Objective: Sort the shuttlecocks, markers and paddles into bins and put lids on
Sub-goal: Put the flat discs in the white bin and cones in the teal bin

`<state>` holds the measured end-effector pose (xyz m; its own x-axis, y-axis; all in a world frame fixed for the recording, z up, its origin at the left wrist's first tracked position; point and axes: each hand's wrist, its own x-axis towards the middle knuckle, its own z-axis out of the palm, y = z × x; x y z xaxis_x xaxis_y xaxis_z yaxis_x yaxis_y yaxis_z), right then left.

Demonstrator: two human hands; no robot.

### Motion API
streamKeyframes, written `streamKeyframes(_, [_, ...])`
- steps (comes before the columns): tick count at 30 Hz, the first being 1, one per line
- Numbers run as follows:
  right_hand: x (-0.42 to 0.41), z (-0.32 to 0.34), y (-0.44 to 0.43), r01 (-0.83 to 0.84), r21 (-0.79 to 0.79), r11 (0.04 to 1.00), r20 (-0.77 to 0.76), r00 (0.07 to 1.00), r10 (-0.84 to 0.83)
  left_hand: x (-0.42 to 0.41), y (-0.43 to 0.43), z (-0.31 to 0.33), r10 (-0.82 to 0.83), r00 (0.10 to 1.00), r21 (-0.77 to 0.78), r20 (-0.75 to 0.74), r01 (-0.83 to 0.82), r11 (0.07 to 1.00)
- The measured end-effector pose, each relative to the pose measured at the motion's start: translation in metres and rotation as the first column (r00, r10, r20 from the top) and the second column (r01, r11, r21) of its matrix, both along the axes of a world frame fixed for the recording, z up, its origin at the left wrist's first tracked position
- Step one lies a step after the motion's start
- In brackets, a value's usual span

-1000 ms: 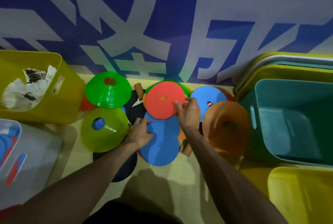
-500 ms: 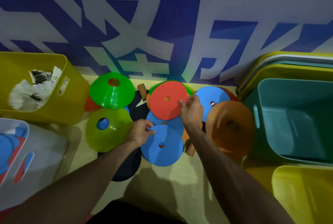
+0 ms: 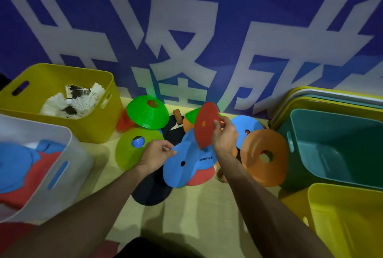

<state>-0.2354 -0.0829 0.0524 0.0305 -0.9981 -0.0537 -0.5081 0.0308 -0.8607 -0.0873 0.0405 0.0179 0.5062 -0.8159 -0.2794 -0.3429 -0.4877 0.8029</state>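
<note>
- Pinching the left rim of a blue marker disc (image 3: 180, 166), the left hand (image 3: 157, 154) sits just left of centre frame. Its grip is narrow, thumb and fingers closed on the edge. The disc spreads right and down from the grip and is bent along a fold.
- The right hand (image 3: 224, 137) holds a red marker disc (image 3: 205, 125) by its right rim, with the fingers curled onto it. The disc stands tilted on edge, up and to the left of the grip. Its lower tip overlaps the blue disc in this view.
- Around both hands in centre frame lie a green cone (image 3: 145, 116), a lime cone (image 3: 128, 154), an orange cone (image 3: 263, 158) and a blue cone (image 3: 246, 125).
- A dark paddle (image 3: 151, 193) lies partly beneath the blue marker disc.
- Upper left: a yellow bin (image 3: 89, 131) holds white shuttlecocks (image 3: 72, 102).
- Lower left: a white bin (image 3: 68, 154) holds blue and red markers (image 3: 16, 162).
- Right edge: a teal bin (image 3: 331, 116) stands with stacked lids (image 3: 310, 96) behind it. A second yellow bin (image 3: 342, 216) is at the lower right.
</note>
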Motion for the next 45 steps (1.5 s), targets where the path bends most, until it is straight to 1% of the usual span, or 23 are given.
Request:
streamKeyframes(3, [0.021, 0.016, 0.013, 0.005, -0.070, 0.998, 0.049, 0.999, -0.002, 0.024, 0.010, 0.024, 0.119, 0.993, -0.094, -0.006, -0.119, 0.988])
streamKeyframes(6, [0.048, 0.038, 0.025, -0.026, -0.123, 0.992, 0.093, 0.995, 0.038, 0.054, 0.020, 0.047, 0.233, 0.971, -0.176, -0.050, -0.239, 0.955])
streamKeyframes(9, [0.081, 0.061, 0.037, -0.065, -0.180, 0.982, 0.143, 0.985, 0.092, 0.086, 0.033, 0.072, 0.337, 0.938, -0.269, -0.077, -0.345, 0.899])
streamKeyframes(12, [0.118, 0.082, 0.052, -0.126, -0.214, 0.969, 0.178, 0.970, 0.165, 0.120, 0.055, 0.096, 0.412, 0.908, -0.356, -0.083, -0.413, 0.838])
streamKeyframes(15, [0.158, 0.093, 0.072, -0.203, -0.219, 0.954, 0.201, 0.948, 0.248, 0.149, 0.085, 0.114, 0.465, 0.873, -0.419, -0.147, -0.481, 0.770])
streamKeyframes(17, [0.186, 0.094, 0.089, -0.261, -0.182, 0.948, 0.208, 0.932, 0.296, 0.165, 0.106, 0.121, 0.520, 0.837, -0.438, -0.171, -0.538, 0.720])
streamKeyframes(21, [0.234, 0.087, 0.130, -0.369, -0.114, 0.922, 0.228, 0.894, 0.386, 0.198, 0.152, 0.120, 0.627, 0.764, -0.453, -0.153, -0.618, 0.642])
streamKeyframes(24, [0.263, 0.081, 0.159, -0.444, -0.096, 0.891, 0.248, 0.856, 0.453, 0.222, 0.189, 0.109, 0.671, 0.730, -0.436, -0.132, -0.651, 0.621])
streamKeyframes(26, [0.280, 0.080, 0.173, -0.488, -0.096, 0.868, 0.255, 0.831, 0.495, 0.233, 0.210, 0.099, 0.706, 0.693, -0.423, -0.145, -0.689, 0.589])
streamKeyframes(29, [0.301, 0.073, 0.184, -0.559, -0.088, 0.825, 0.223, 0.796, 0.563, 0.248, 0.232, 0.092, 0.758, 0.636, -0.385, -0.143, -0.741, 0.550])
streamKeyframes(31, [0.313, 0.065, 0.192, -0.616, -0.064, 0.785, 0.187, 0.765, 0.616, 0.261, 0.241, 0.090, 0.760, 0.634, -0.367, -0.144, -0.747, 0.554])
streamKeyframes(34, [0.328, 0.053, 0.204, -0.704, -0.018, 0.710, 0.092, 0.706, 0.702, 0.285, 0.254, 0.083, 0.759, 0.641, -0.328, -0.112, -0.745, 0.581])
streamKeyframes(38, [0.347, 0.042, 0.221, -0.792, 0.109, 0.600, -0.055, 0.598, 0.800, 0.310, 0.265, 0.067, 0.717, 0.692, -0.244, -0.085, -0.712, 0.658])
streamKeyframes(41, [0.359, 0.041, 0.232, -0.812, 0.217, 0.542, -0.040, 0.548, 0.836, 0.326, 0.270, 0.053, 0.660, 0.750, -0.166, -0.046, -0.657, 0.735])
streamKeyframes(43, [0.366, 0.040, 0.239, -0.794, 0.292, 0.533, 0.020, 0.562, 0.827, 0.336, 0.273, 0.044, 0.616, 0.788, -0.116, 0.019, -0.610, 0.784])
streamKeyframes(45, [0.371, 0.035, 0.240, -0.751, 0.403, 0.523, 0.075, 0.596, 0.799, 0.342, 0.274, 0.037, 0.599, 0.796, -0.054, 0.087, -0.597, 0.800])
